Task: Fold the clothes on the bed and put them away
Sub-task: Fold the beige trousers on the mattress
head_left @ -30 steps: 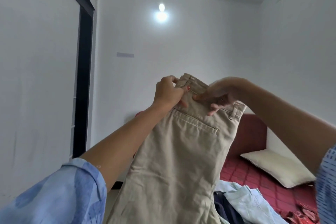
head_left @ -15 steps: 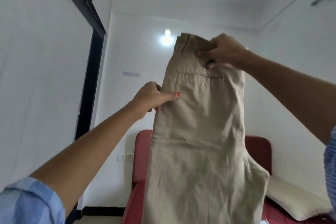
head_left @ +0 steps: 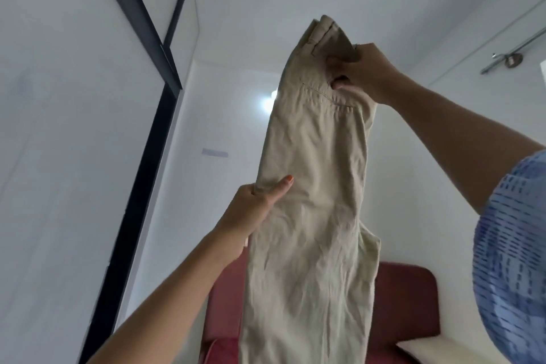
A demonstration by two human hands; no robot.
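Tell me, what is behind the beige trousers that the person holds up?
Behind the beige trousers show a red headboard, a white wall and a lit lamp, partly covered. The bed itself is hidden.

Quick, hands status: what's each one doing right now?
Left hand: pinching the side edge of the trousers.
Right hand: gripping the trousers near the waistband.
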